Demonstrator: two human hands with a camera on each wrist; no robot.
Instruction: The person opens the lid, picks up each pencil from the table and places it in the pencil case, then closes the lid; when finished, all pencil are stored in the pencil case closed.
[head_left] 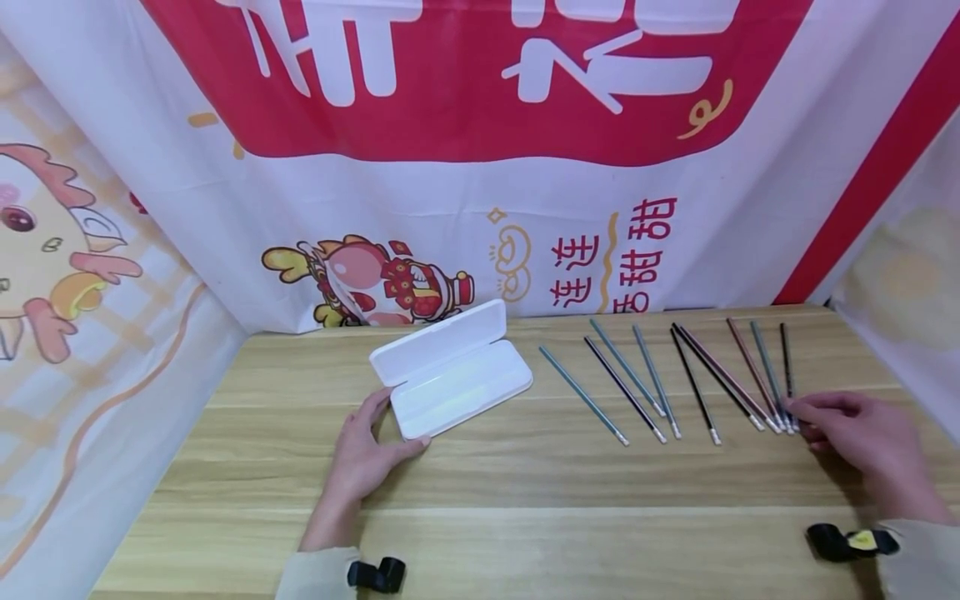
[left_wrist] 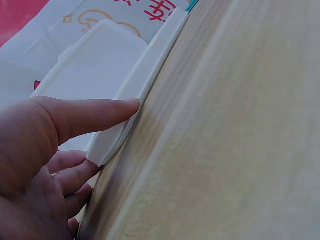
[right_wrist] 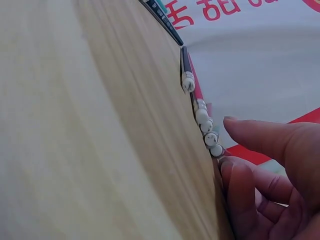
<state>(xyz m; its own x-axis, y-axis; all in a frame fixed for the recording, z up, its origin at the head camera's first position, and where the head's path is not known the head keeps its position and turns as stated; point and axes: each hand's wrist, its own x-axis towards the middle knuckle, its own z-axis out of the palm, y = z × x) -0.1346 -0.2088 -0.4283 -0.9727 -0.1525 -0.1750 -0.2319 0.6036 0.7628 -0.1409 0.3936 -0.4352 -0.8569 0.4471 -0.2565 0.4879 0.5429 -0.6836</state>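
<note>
A white pencil case (head_left: 461,392) lies with its lid (head_left: 438,342) raised at the back, its inside bare. At its left end my left hand (head_left: 363,458) grips it, thumb on the front side wall and fingers round the far corner; the left wrist view shows the thumb (left_wrist: 100,115) pressed against that wall. My right hand (head_left: 862,437) is at the eraser end of the rightmost black pencil (head_left: 786,358). In the right wrist view its thumb and index finger stand apart, close beside the row of white erasers (right_wrist: 211,138).
Several more pencils, blue, black and reddish, lie fanned out between the case and my right hand, such as a blue pencil (head_left: 581,392) nearest the case. Behind the wooden table (head_left: 525,542) hangs a red and white printed cloth (head_left: 420,200); another patterned cloth hangs left.
</note>
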